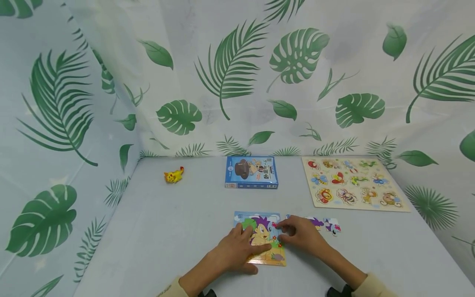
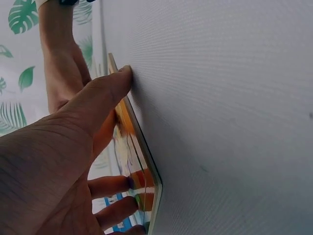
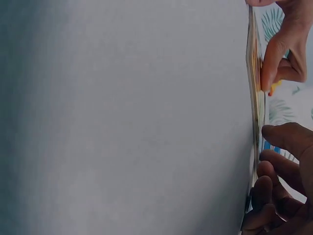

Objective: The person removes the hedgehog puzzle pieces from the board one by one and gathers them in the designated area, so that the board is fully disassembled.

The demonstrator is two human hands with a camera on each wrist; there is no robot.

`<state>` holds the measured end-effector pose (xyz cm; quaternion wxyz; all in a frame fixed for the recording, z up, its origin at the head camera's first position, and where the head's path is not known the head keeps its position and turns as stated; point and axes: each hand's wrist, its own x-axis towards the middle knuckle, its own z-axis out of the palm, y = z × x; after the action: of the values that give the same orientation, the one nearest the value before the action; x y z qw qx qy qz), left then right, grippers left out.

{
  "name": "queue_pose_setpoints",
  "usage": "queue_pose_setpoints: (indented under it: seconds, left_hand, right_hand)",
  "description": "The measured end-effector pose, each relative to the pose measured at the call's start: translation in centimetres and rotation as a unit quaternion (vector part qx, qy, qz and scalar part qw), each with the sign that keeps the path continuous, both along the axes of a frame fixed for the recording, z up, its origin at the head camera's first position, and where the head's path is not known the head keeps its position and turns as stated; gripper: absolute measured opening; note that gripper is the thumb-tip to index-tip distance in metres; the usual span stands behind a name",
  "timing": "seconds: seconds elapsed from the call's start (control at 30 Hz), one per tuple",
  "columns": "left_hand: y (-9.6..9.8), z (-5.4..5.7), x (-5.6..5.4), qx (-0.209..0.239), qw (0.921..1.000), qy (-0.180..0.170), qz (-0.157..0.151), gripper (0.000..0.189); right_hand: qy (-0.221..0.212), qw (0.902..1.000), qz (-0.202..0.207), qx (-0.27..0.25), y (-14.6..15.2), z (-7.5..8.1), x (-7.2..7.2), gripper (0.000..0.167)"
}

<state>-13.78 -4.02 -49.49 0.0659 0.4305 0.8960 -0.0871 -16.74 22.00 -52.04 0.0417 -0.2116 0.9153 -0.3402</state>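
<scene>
Two boards [image 1: 269, 262] [image 1: 354, 188], one box [image 1: 251, 172], one figurine [image 1: 173, 176]

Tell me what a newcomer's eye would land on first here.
Probably the leaf-patterned backdrop across the head view's upper half. Next, the colourful puzzle low in the middle, with the left hand on it and the right hand at its right edge. Behind it lies a blue box.

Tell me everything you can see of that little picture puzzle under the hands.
The puzzle is a thin, roughly square board, perhaps wooden, with blue far and orange near borders. Its glossy picture shows a purple-haired cartoon character, greenery and red flowers; seams show. It lies flat on the table. The left hand rests on it; the right hand touches its right side.
</scene>
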Motion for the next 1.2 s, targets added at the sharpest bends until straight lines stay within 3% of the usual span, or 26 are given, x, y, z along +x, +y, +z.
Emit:
queue_pose_setpoints:
  seconds: [0.3,0.57,1.2]
  left_hand:
    - [-0.09,0.22,0.23,0.009,0.9999,-0.006,0.004,0.071]
    - [-0.14,0.01,0.23,0.013,0.9999,-0.001,0.004,0.071]
    - [-0.07,0.01,0.29,0.012,0.9999,-0.009,0.008,0.071]
  right_hand:
    - [0.0,0.9999,-0.007,0.015,-0.49,0.3,0.2,0.02]
    - [-0.015,0.9997,0.002,-0.018,-0.62,0.68,0.18,0.016]
    - [-0.101,0.992,-0.05,-0.056,-0.9,0.74,0.02,0.008]
